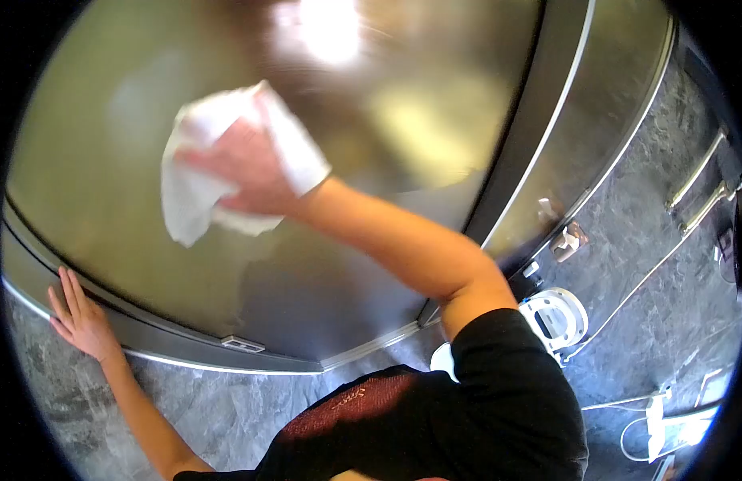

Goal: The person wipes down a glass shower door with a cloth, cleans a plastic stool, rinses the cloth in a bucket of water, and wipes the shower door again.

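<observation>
My right hand presses a white cloth against a large shiny panel. The hand is slightly blurred, and the cloth spreads out beyond it on several sides, with its corners loose. Light reflects in the panel's surface. At the lower left, my left hand lies with its fingers stretched out on the grey frame along the panel's edge, holding nothing. A small rectangular latch plate is set in that frame.
To the right, a second glossy panel stands beside a dark frame. Beyond it are a toilet with a white seat, a tissue pack and metal rails on the grey marbled wall.
</observation>
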`<state>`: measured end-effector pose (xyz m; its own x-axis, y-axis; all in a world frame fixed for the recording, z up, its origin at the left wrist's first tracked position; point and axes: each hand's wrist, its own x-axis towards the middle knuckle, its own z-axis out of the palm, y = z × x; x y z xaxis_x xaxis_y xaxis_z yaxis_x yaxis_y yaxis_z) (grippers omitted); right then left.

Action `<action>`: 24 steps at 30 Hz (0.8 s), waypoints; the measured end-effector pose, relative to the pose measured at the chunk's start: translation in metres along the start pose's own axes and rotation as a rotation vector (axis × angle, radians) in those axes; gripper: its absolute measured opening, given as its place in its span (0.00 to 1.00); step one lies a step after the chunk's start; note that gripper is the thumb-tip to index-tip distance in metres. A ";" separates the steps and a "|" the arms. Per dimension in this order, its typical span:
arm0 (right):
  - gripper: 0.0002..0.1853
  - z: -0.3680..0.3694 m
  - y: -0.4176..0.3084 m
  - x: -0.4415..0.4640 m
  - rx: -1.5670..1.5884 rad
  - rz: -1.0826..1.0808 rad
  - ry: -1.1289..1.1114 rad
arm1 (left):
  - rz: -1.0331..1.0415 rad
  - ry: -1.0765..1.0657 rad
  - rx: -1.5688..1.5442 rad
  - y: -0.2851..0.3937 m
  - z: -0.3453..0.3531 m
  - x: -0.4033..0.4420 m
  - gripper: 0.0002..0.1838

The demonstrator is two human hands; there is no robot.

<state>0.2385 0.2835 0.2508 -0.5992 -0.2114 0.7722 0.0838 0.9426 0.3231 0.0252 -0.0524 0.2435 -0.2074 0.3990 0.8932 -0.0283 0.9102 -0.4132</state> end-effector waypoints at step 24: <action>0.42 -0.021 0.101 -0.249 -0.296 0.596 0.453 | -0.012 0.180 -0.185 0.001 0.006 0.000 0.23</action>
<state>0.4132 0.4261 0.1029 -0.0110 0.1614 0.9868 0.5329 0.8360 -0.1308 0.0192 -0.0523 0.2419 -0.0306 0.3863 0.9219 0.1533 0.9132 -0.3776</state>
